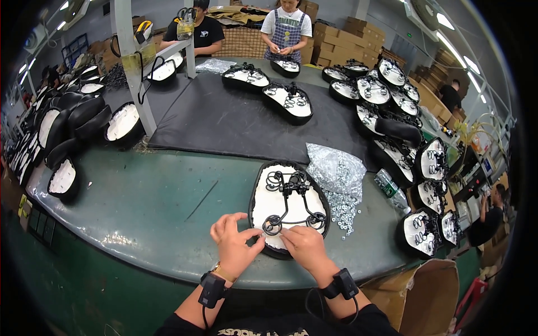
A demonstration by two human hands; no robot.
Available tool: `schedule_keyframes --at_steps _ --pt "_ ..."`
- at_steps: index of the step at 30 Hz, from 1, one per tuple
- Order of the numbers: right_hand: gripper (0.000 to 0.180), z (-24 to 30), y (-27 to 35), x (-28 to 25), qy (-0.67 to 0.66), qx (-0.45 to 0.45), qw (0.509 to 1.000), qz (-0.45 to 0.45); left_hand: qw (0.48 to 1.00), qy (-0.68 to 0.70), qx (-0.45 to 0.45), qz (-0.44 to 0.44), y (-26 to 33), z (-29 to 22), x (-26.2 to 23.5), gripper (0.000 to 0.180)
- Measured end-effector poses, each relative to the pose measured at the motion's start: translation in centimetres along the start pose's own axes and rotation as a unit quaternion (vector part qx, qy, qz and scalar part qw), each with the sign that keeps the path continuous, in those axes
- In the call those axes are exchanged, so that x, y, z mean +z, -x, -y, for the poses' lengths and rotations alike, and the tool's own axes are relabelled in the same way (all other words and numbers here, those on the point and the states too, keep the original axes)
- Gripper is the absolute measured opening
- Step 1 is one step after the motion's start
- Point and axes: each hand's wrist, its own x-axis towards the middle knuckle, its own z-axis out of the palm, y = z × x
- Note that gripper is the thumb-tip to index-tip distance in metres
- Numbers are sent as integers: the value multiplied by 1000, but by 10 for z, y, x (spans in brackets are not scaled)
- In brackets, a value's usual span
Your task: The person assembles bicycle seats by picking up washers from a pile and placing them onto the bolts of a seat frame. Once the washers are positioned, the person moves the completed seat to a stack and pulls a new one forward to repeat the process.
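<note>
A black bicycle saddle (257,193) lies upside down in front of me, its pale underside facing up. On it sits a black wire spring frame (286,206) with coils at its corners and a clamp at the far end. My left hand (231,242) is at the saddle's near left side, thumb and a finger closing beside the near left coil (272,225). From the other side my right hand (305,246) reaches the same coil, its fingers pressed together at the coil's near edge. Whatever small piece either hand pinches is hidden by the fingers.
A clear plastic bag (335,169) spills small metal nuts (343,211) right of the saddle, beside a plastic bottle (392,191). Finished-looking saddles (372,91) pile up at the right; black saddle shells (89,117) at the left. A metal post (134,84) stands left. Two people work across the table.
</note>
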Motion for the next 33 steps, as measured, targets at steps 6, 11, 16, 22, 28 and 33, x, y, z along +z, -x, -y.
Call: schedule_keyframes --at_steps 6,11,16,22,28,33 --pt "8 -7 -11 4 7 -35 999 11 998 30 -61 18 -1 5 12 14" --pt "5 -26 -15 13 49 -133 989 53 996 27 -71 50 -4 15 19 13" --pt "4 -23 -16 13 10 -150 989 7 994 50 -86 47 -11 6 23 13" --pt "5 -6 -9 17 -27 -65 997 6 985 105 -138 25 -2 10 39 13" --pt "6 5 -2 17 -105 32 994 -16 986 96 -134 -8 0 6 48 15" --pt "7 5 -1 19 -83 67 994 3 994 49 -95 -24 1 9 51 16"
